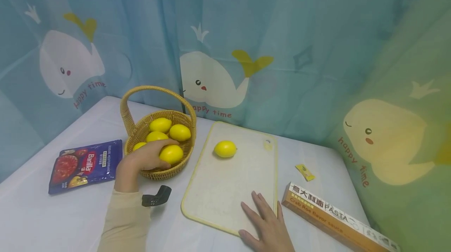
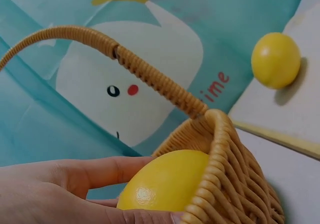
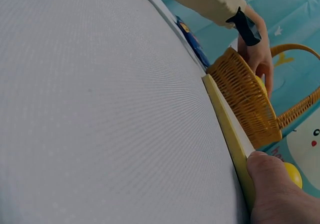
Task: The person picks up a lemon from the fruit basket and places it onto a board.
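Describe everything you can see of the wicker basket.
The basket is round, tan and woven, wicker by its look, with a tall arched handle. It stands upright on the white table, between the blue pouch and the cutting board. Five yellow lemons show within its rim; the left hand reaches in over the near-left side, gripping one.

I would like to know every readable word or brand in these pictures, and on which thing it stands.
"Barilla": on the blue pouch
"VERDURE MEDITERRANE...": seemingly, at the pouch's edge, blurred
"意大利面 PASTA": on the long box
"Crab Roe flavor sauce": on the box's brown side
"happy time": on the curtain, left and right; middle one's first letter unclear
Too small to read: other print, also on the small yellow packet
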{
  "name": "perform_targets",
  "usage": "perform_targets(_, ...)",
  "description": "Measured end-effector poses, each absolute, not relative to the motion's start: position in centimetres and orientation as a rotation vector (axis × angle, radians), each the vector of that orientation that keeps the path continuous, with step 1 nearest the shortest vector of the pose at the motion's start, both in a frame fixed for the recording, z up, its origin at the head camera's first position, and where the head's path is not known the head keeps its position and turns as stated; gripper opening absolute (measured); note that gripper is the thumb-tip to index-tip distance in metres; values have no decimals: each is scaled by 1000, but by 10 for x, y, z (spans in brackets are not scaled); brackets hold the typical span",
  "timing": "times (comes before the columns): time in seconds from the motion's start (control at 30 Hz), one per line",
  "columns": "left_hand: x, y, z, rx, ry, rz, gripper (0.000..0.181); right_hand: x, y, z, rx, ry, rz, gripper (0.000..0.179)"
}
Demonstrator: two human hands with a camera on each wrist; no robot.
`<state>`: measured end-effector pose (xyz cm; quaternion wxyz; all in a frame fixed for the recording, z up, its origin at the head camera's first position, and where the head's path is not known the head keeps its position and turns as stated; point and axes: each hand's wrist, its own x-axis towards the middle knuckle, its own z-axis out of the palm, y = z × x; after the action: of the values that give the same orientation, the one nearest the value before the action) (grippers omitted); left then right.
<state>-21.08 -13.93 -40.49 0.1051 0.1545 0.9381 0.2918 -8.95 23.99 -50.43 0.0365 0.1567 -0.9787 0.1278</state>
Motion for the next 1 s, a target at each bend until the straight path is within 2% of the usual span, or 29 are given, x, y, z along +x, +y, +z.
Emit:
perform_targets(0.43, -195, -133, -378, 432, 2794, 863, 61, -89, 240, -506, 508, -2955, 393, 61)
perform_targets(0.77, -183, -121, -359, 495, 2823, 788, 52, -90, 240, -505, 479, -3010, 410, 64)
perform_targets(1.0, -177, -108, -349, 522, 2843, 773, 52, -89, 242, -508, 499, -2951, 440, 61)
